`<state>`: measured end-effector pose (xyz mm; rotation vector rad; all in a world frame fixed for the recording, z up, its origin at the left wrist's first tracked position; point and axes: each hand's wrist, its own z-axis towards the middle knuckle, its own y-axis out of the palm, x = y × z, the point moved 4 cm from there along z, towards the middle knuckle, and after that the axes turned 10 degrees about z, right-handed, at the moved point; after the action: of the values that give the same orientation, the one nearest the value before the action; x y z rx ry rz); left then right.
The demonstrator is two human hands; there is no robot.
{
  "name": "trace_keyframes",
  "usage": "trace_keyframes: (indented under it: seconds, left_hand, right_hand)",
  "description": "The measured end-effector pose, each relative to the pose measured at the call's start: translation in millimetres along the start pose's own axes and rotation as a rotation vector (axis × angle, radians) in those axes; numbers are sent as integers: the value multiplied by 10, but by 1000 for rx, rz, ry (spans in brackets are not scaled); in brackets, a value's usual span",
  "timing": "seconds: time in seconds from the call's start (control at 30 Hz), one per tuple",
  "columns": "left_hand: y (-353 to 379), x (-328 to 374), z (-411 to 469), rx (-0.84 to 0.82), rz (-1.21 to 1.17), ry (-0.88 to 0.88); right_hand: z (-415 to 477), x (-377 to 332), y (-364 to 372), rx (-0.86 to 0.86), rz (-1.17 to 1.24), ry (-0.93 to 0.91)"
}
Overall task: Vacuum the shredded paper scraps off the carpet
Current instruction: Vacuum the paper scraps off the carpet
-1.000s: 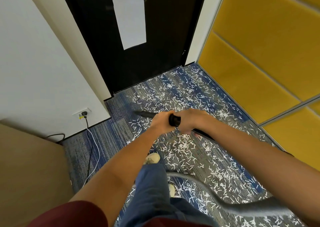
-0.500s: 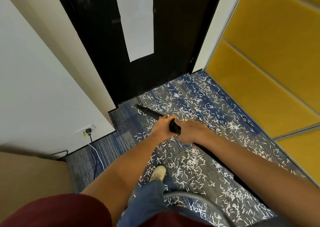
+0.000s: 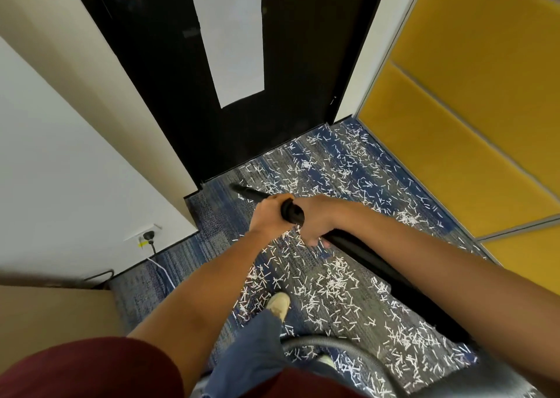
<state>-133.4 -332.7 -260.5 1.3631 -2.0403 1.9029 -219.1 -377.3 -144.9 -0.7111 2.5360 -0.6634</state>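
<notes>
Scraps of shredded paper (image 3: 333, 285) lie thick across the blue-grey carpet (image 3: 212, 224), from the foot of the black door (image 3: 157, 64) all the way back to the person's feet. They thin out on the strip of carpet by the door's left corner.

A black vacuum wand (image 3: 292, 211) slants toward the door. Its nozzle tip (image 3: 239, 189) sits low at the carpet just short of the threshold, though I cannot tell whether it touches the pile. Both hands hold the wand. The left hand (image 3: 266, 215) is the one nearer the door, with its fingers curled tight round the tube. The right hand (image 3: 318, 215) sits just behind it, its fingers wrapped under the tube so the tips show below. A short black collar of the wand shows between the two hands.

Farthest from the door, a grey hose (image 3: 333, 344) curves past a blue-jeaned leg (image 3: 254, 352) and a pale shoe (image 3: 278, 305) standing among the scraps.

A long white panel (image 3: 230, 33) is set in the door. Left of the door, low on the white wall, an outlet (image 3: 145, 234) has a dark plug in it, and a white cord (image 3: 163, 273) trails down onto the carpet. Right of the door, yellow padded panels (image 3: 469, 94) line the wall.
</notes>
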Motion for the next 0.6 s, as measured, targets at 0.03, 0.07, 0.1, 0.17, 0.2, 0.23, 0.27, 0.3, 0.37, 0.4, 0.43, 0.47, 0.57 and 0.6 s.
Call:
trace_keyframes:
  seconds: [0.03, 0.07, 0.1, 0.17, 0.2, 0.23, 0.27, 0.3, 0.37, 0.4, 0.43, 0.47, 0.57, 0.6]
  left_hand:
    - [-11, 6, 21, -11, 0, 0]
    - [-27, 32, 50, -21, 8, 3]
    - [-42, 55, 87, -26, 18, 8]
    - [-82, 115, 146, -25, 30, 20]
    - [-86, 143, 162, -33, 34, 26]
    - [-79, 166, 175, -44, 38, 29]
    - [-70, 181, 177, -55, 46, 29]
    - [-61, 188, 173, -62, 57, 30]
    - [-61, 193, 159, -58, 76, 29]
    - [-66, 188, 153, -56, 81, 29]
    - [-74, 192, 147, -59, 84, 31]
    - [-84, 204, 137, -63, 85, 30]
    - [-62, 237, 145, -61, 46, 18]
    - [-35, 254, 146, -74, 45, 18]
  right_hand:
    - [-13, -1, -32, 12, -21, -10]
    - [-28, 11, -68, 35, -48, -18]
    - [-36, 21, -106, 71, -102, -25]
    - [-41, 27, -164, 149, -243, -34]
    - [-38, 36, -172, 172, -276, -34]
    - [-40, 42, -175, 184, -291, -26]
    - [-42, 48, -165, 193, -298, -16]
    - [-50, 48, -149, 205, -297, -11]
    - [-74, 34, -113, 231, -276, -25]
    - [-91, 20, -103, 241, -266, -36]
    - [-109, 12, -105, 250, -258, -42]
    - [-123, 10, -109, 258, -250, -44]
    - [-159, 37, -132, 266, -231, -35]
    - [-176, 58, -129, 262, -232, -30]
